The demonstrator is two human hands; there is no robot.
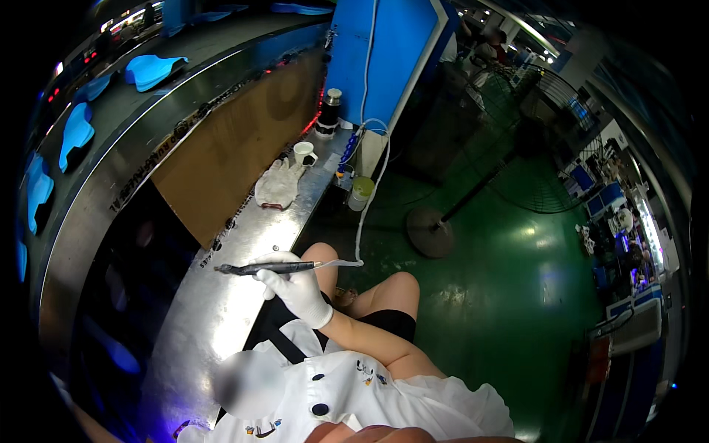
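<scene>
My right hand [294, 289], in a white glove, is closed around a black pen-shaped tool [269, 269]. The tool lies nearly level over the metal bench [199, 314], its tip pointing left. From its back end a white cord [360, 236] runs right, then up. Below on the left, a dim strip of my left forearm [87, 422] shows at the picture's rim; the left hand itself cannot be made out. Farther along the bench lies an off-white work glove [278, 183], with a white mug [303, 153] just beyond it.
Several blue shaped pieces [151, 71] lie on the conveyor [214, 46] beyond a cardboard panel [240, 144]. A thermos flask [329, 111] stands at the bench's far end, near a blue panel [384, 59]. A pedestal fan [430, 232] stands on the green floor [502, 295] at right.
</scene>
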